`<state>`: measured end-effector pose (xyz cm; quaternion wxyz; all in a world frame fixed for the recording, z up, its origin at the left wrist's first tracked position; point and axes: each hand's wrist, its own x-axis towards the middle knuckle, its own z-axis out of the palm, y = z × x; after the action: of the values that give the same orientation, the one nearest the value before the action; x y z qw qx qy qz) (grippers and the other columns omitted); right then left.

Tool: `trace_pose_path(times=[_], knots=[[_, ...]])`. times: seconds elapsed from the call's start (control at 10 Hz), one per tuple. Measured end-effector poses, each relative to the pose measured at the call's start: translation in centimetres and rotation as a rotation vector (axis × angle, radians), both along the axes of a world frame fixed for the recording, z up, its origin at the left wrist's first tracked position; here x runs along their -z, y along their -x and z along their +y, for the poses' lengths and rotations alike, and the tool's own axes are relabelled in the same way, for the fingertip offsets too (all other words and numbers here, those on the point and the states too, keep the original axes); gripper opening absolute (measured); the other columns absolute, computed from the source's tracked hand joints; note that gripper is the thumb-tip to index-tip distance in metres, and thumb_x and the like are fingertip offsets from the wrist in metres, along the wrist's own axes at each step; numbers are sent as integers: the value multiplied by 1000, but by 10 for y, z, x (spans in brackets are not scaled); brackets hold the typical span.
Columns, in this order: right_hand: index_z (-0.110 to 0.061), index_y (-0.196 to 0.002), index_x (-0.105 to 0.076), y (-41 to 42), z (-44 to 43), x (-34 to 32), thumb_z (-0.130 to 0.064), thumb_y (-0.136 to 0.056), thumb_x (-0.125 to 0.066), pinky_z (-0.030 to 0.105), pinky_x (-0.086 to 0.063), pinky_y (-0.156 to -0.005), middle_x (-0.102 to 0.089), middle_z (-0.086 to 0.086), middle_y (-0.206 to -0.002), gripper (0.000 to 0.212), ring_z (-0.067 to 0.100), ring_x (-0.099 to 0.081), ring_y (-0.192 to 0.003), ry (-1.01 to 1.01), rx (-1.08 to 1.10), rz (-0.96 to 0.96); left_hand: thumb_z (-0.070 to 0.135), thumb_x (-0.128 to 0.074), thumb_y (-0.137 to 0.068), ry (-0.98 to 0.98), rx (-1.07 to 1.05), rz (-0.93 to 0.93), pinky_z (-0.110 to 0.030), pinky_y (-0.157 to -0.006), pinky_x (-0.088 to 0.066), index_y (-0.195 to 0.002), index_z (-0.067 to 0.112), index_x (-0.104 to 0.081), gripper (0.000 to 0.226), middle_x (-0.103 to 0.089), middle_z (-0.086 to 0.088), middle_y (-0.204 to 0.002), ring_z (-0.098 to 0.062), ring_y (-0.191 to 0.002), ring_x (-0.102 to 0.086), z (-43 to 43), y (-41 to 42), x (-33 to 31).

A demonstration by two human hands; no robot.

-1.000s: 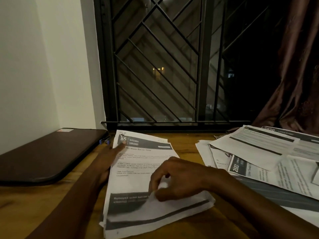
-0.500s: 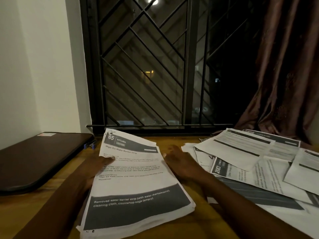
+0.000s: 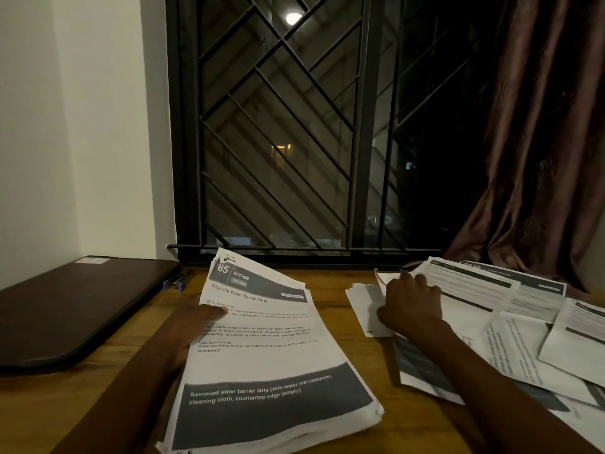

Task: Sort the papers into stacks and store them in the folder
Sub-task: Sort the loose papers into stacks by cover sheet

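Sorting papers on a wooden desk [image 3: 370, 355] beside a dark window.

The loose heap [image 3: 523, 339] on the right overlaps untidily, so dragging one sheet could pull its neighbours askew. The tall stack [image 3: 268, 355] at centre may fan out if the left hand [image 3: 196, 326], flat and straight-fingered on its left edge, lifts. The right hand [image 3: 409, 306] rests bent-fingered on the heap; I cannot tell whether it pinches a sheet. A closed dark folder [image 3: 75, 309] lies left, below a white wall [image 3: 82, 126], with a barred window [image 3: 278, 142] and brown curtain [image 3: 540, 142] behind.
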<state>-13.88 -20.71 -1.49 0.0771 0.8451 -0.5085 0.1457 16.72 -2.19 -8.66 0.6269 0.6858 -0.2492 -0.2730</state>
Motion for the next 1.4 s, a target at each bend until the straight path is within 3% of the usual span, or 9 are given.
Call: trace_pose_path(times=[0.2, 0.3, 0.5, 0.6, 0.8, 0.9, 1.0, 1.2, 1.4], knots=[[-20, -73, -52, -65, 90, -31, -32, -79, -68, 28, -45, -66, -56, 4, -87, 21, 19, -55, -80, -305, -578, -247, 12, -54, -98, -17, 33, 30, -52, -88, -52, -109, -4, -61, 21, -69, -26, -103, -41, -90, -67, 7, 35, -35], [-17, -80, -54, -106, 124, -9, -26, -79, -67, 25, -39, -56, -60, 12, -102, 17, 22, -56, -81, -342, -681, -287, 26, -44, -101, 118, -2, 32, -27, -52, -53, -92, 0, -60, 32, -69, -7, -58, -18, -48, -66, 4, 48, -39], [-13, -87, -72, -129, 134, 17, -39, -87, -62, 35, -53, -82, -71, 5, -93, 27, 17, -64, -87, -426, -796, -455, 7, -54, -97, 96, -6, -54, -31, -55, -52, -106, -1, -62, 14, -70, -25, -104, -24, -62, -65, 11, 54, -33], [-18, -91, -71, -112, 85, 10, -46, -88, -60, 31, -48, -87, -69, -2, -102, 30, 12, -60, -93, -498, -664, -640, 2, -60, -92, 66, -35, -44, -30, -51, -57, -102, 2, -63, 10, -73, -16, -87, -23, -60, -72, 12, 40, -32], [-15, -146, -32, -91, 29, 27, -59, -94, -35, 41, -38, -106, -38, 9, -149, 68, 29, -42, -132, -694, -235, -689, 10, -52, -99, 25, -32, 42, -55, -94, -51, -103, 4, -63, 14, -71, -24, -104, -43, -97, -67, 15, 46, -40], [-13, -137, -43, -101, 39, 34, -42, -98, -40, 31, -46, -85, -55, 8, -129, 49, 22, -56, -110, -846, -267, -819, 9, -60, -94, -13, -30, -47, -31, -61, -60, -94, -2, -64, 12, -72, -14, -66, -19, -50, -68, 15, 49, -41], [-15, -138, -41, -88, 29, 28, -33, -98, -49, 25, -40, -85, -51, 7, -135, 45, 22, -52, -118, -718, -288, -679, 4, -61, -93, -68, -40, -78, -22, -43, -49, -104, -10, -60, 18, -62, -6, -46, -12, -32, -55, 17, 49, -38], [-21, -148, -23, -18, -15, 27, -44, -79, -69, 40, -32, -111, -30, 7, -152, 86, 27, -31, -138, -413, -154, -203, 4, -62, -92, -75, -13, -61, -33, -54, -50, -97, -1, -63, 7, -71, -18, -78, -21, -43, -66, 15, 54, -42], [-14, -137, -40, -1, -30, 29, -16, -79, -72, 33, -49, -97, -43, 13, -135, 66, 26, -50, -120, -335, -79, -202, 3, -60, -93, -76, 6, -51, -38, -63, -53, -96, 4, -62, 5, -72, -18, -86, -31, -63, -69, 14, 51, -40]])
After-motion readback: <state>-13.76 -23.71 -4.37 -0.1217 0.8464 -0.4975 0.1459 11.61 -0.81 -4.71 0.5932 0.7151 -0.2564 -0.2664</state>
